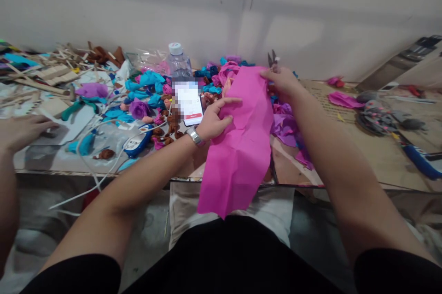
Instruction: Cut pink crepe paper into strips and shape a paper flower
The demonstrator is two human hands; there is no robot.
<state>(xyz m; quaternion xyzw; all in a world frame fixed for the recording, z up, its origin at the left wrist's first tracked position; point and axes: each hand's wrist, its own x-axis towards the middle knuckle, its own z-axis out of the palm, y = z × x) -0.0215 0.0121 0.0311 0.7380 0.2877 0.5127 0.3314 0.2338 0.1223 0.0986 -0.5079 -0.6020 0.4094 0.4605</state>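
Observation:
A long sheet of bright pink crepe paper (241, 137) with fold creases lies over the table edge and hangs down in front of my lap. My left hand (214, 121) rests on its left side, thumb and index finger stretched out and apart. At the top right corner, the fingers of my right hand (283, 83) are closed on the paper. Above that hand two dark pointed metal tips of a cutting tool (272, 59) stick up, slightly apart; its handles are hidden. Crumpled purple paper (285, 126) lies just right of the sheet.
A lit phone (191, 102) and a capped clear bottle (179, 61) stand left of the sheet. Blue and purple paper flowers (138, 108), a white cable (83, 146) and wood scraps (55, 73) spread leftward. Another person's hand (29, 130) is far left. Cardboard (324, 114) lies right.

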